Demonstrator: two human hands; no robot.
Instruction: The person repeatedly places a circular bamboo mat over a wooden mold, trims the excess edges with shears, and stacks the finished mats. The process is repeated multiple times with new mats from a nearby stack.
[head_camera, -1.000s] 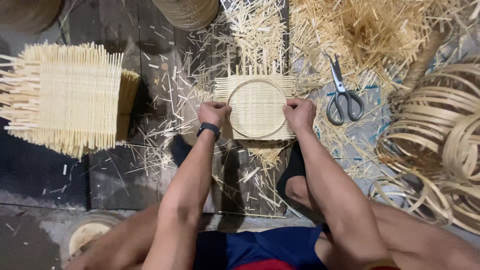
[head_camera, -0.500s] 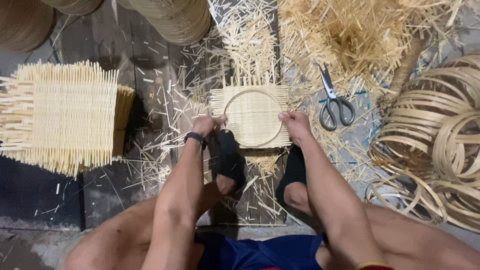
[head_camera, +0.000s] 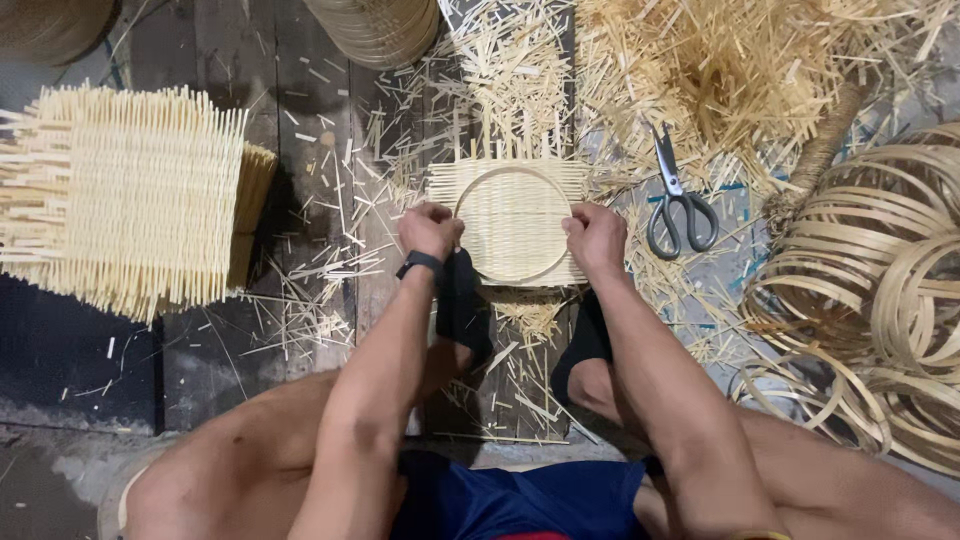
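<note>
Woven mat (head_camera: 512, 228) — a small square of pale bamboo slats with a thin bamboo hoop (head_camera: 511, 222) laid on its face — lies flat on the plank floor (head_camera: 300, 100), straight ahead of the knees and between the two hands. At far left a stack of like mats (head_camera: 120, 195) is seen, well apart. The left hand (head_camera: 432, 230) is set at the hoop's left edge, its fingers curled shut and pinching hoop and mat together; the right hand (head_camera: 595, 238) is closed in the same way on the right edge. Both hands are equally near, one on each side, so the piece is spanned across its width, loose slat ends pointing away. Scissors (head_camera: 678, 200) lie just right of the mat, untouched — coiled bamboo rings (head_camera: 880, 280) beyond.
</note>
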